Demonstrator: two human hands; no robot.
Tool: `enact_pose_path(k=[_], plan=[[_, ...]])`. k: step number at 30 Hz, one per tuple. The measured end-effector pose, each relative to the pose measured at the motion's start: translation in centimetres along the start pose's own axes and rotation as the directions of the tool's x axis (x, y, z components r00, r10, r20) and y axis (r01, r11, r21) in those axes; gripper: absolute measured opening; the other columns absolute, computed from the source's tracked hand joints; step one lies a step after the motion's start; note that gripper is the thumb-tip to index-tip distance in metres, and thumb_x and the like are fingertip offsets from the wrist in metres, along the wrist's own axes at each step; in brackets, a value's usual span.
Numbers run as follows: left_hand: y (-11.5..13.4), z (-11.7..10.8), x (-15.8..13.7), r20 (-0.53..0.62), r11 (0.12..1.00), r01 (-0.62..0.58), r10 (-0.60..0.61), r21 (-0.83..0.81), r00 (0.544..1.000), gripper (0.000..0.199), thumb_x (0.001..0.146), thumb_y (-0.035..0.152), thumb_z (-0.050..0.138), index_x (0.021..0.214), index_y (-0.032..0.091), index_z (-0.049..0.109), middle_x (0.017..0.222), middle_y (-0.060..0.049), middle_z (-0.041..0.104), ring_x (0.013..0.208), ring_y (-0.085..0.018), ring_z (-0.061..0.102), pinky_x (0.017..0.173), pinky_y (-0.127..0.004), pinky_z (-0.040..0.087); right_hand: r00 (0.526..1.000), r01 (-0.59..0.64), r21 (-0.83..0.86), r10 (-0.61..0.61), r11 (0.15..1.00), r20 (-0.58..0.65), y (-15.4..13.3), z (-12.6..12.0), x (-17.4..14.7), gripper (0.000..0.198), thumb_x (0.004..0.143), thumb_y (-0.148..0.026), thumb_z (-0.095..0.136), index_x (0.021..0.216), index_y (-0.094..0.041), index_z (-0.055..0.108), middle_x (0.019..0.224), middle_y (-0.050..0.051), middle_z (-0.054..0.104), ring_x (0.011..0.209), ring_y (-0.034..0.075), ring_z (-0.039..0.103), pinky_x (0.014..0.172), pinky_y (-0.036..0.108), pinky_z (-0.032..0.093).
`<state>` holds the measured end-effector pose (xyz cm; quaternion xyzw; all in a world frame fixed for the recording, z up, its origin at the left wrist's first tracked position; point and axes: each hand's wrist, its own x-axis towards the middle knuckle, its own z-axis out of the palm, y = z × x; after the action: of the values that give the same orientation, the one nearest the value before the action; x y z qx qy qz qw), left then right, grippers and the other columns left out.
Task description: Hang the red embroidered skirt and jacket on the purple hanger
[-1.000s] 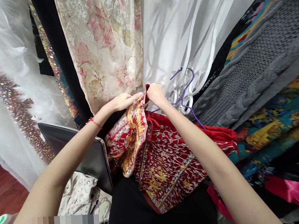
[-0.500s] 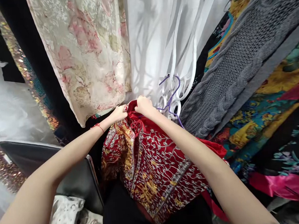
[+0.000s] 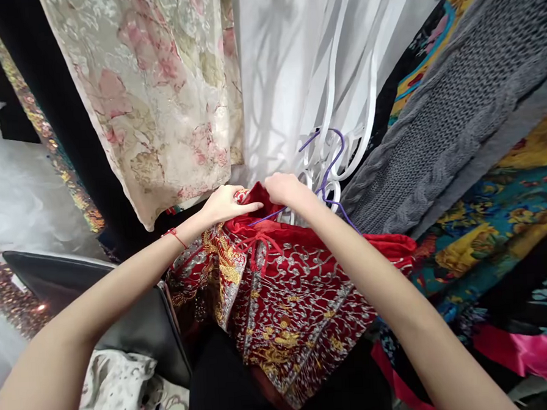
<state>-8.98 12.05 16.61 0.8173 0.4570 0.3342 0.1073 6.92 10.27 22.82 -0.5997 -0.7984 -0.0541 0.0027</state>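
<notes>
A dark red garment (image 3: 301, 301), thickly embroidered in silver and gold, hangs in folds over my black-clothed lap. Its bright red inner edge is turned up, and a thin red cord (image 3: 261, 242) lies knotted there. My left hand (image 3: 230, 204) grips the raised edge of the cloth, thumb stretched out along it. Close by on the right, my right hand (image 3: 284, 189) is closed on the same edge, its fingertips mostly hidden. A purple hanger (image 3: 331, 165) stands behind the right wrist, one arm passing across the garment's opening; its hook points up.
A pale floral cloth (image 3: 158, 113) hangs ahead on the left, beside white curtain fabric (image 3: 271, 76). White hangers (image 3: 331, 85) dangle at the centre. A grey cable-knit garment (image 3: 455, 97) and a colourful floral cloth (image 3: 486, 236) hang right. A dark chair back (image 3: 137, 322) stands left.
My hands have moved slightly apart, with the left thumb now extended. The garment's opening has widened, showing more red lining and the purple hanger's arm inside it.
</notes>
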Motion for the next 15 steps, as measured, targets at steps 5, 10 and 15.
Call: enact_pose_path(k=[5, 10, 15], plan=[[0.5, 0.3, 0.0, -0.026, 0.999, 0.001, -0.002, -0.037, 1.0, 0.049, 0.083, 0.062, 0.053, 0.061, 0.018, 0.049, 0.057, 0.002, 0.046, 0.057, -0.011, 0.038, 0.058, -0.027, 0.028, 0.855, 0.288, -0.172, -0.334, 0.942, -0.398, 2.4, 0.1, -5.1, 0.029, 0.098, -0.024, 0.043, 0.099, -0.015, 0.071, 0.103, 0.013, 0.072, 0.101, 0.025, 0.063, 0.086, 0.034, 0.044], [1.1, -0.3, -0.1, -0.077, 0.998, -0.042, 0.038, -0.053, 0.996, 0.042, 0.084, 0.056, 0.058, 0.074, 0.015, 0.062, 0.069, -0.001, 0.058, 0.065, -0.013, 0.047, 0.065, -0.028, 0.034, 0.678, -0.05, -0.03, 0.012, 0.998, -0.735, 7.4, 1.9, -13.0, 0.026, 0.093, -0.026, 0.044, 0.086, -0.017, 0.067, 0.08, 0.011, 0.07, 0.078, 0.023, 0.062, 0.066, 0.032, 0.041], [3.0, -0.9, -0.8, -0.03, 0.939, -0.11, 0.106, -0.326, 0.994, 0.042, 0.083, 0.055, 0.061, 0.079, 0.014, 0.066, 0.071, -0.002, 0.06, 0.066, -0.012, 0.05, 0.064, -0.027, 0.038, 0.984, -0.026, 0.407, 0.096, 0.913, -0.153, 12.3, 2.3, -13.9, 0.034, 0.093, -0.039, 0.048, 0.087, -0.016, 0.073, 0.067, 0.005, 0.072, 0.056, 0.016, 0.059, 0.059, 0.028, 0.043]])
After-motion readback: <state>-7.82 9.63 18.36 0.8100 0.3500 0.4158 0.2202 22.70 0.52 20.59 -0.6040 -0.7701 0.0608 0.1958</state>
